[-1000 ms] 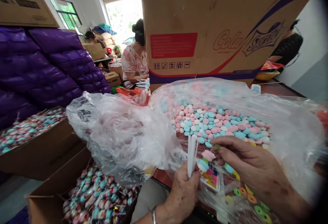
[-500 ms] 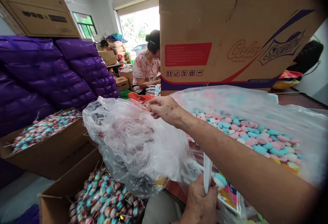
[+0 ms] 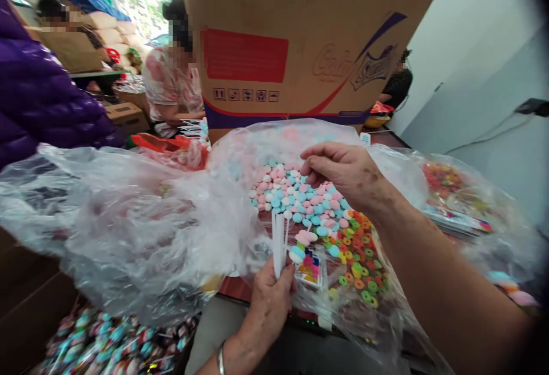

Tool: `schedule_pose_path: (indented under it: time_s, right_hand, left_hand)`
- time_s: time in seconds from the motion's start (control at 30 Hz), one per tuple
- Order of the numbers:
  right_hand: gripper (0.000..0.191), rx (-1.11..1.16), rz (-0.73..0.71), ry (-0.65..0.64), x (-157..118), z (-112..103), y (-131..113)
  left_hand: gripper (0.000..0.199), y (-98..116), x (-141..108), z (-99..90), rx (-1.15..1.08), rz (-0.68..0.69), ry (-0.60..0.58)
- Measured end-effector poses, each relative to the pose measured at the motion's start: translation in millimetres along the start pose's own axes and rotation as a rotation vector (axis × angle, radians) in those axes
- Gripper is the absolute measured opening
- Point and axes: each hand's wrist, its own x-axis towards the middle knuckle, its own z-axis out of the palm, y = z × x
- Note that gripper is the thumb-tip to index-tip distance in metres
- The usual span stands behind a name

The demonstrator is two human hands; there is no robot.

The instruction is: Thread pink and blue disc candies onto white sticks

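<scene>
My left hand (image 3: 269,295) is closed around a bundle of white sticks (image 3: 278,240) held upright near the table's front edge. Above the pile of pink, blue and white candies (image 3: 295,192), my right hand (image 3: 332,166) hovers with its fingers bent; whether anything is between the fingertips is too small to tell. Right of the sticks lie colourful ring candies (image 3: 364,255) and a printed card (image 3: 309,269). A short stack of candies (image 3: 303,240) sits just beside the sticks, and clear plastic sheeting surrounds the piles.
A large cardboard box (image 3: 274,15) stands behind the candies. Crumpled plastic (image 3: 141,220) spreads at the left, above wrapped candies (image 3: 111,340). More rings in plastic (image 3: 441,178) lie at the right. A person (image 3: 171,83) sits beyond the box's left side; others are farther back.
The view has turned right and down. My right hand has moved from above the crumpled plastic to over the candy pile. My left hand still holds the sticks.
</scene>
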Motion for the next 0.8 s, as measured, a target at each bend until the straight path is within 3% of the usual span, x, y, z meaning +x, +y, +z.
schedule_pose_path:
  time_s: [0.1,0.17,0.33,0.53,0.67,0.8]
  right_hand:
    - [0.013,-0.233,0.119,-0.050,-27.5,-31.4,40.9]
    - [0.015,-0.449,0.126,-0.122,-44.9,-40.8,69.0]
    - [0.020,-0.923,0.018,-0.247,-74.4,-33.3,112.9]
    - [0.023,-1.210,-0.010,-0.321,-82.6,-15.2,127.3]
    - [0.023,-1.196,-0.007,-0.305,-77.7,-17.7,126.2]
    - [0.021,-1.035,0.060,-0.284,-73.9,-23.5,119.1]
  left_hand:
    - [0.024,4.5,-2.5,-1.4,0.001,-0.033,-0.012]
    - [0.027,8.9,-4.3,-1.1,-0.004,-0.038,0.005]
    - [0.031,9.8,-4.2,-0.3,0.001,-0.008,0.034]
    - [0.036,8.7,-2.2,0.7,-0.012,-0.038,0.072]
    - [0.037,14.7,-3.6,3.6,-0.034,-0.056,0.101]
    - [0.038,17.6,-5.3,5.0,-0.048,-0.056,0.104]
